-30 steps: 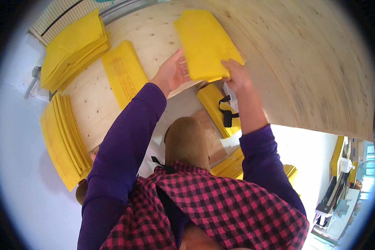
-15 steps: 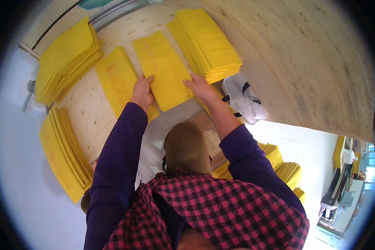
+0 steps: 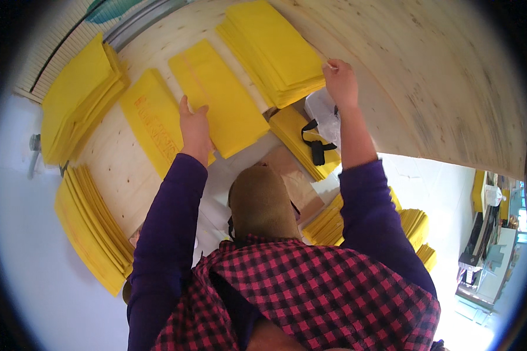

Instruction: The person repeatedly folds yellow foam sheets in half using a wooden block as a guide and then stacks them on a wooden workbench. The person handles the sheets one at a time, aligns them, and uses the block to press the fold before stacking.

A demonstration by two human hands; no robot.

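Observation:
My left hand [image 3: 194, 126] lies flat on a single yellow padded envelope [image 3: 219, 96] on the pale wooden table [image 3: 427, 88], fingers spread. Beside it to the left lies another yellow envelope [image 3: 152, 126] with red print. My right hand [image 3: 341, 82] reaches to the near right corner of a tall stack of yellow envelopes [image 3: 272, 50], with its fingertips touching the stack's edge. Whether the fingers pinch a sheet is unclear.
More yellow envelope stacks sit at the far left [image 3: 79, 96], along the lower left edge [image 3: 91, 228], and under the table's edge [image 3: 301, 140]. A clear plastic bag [image 3: 325, 114] with a black strap clip [image 3: 316, 149] and a brown cardboard box [image 3: 293, 175] lie below.
The single envelope was laid flat on the table next to the printed one. My right hand left it and moved right, up to the corner of the tall stack. My left hand stays on it.

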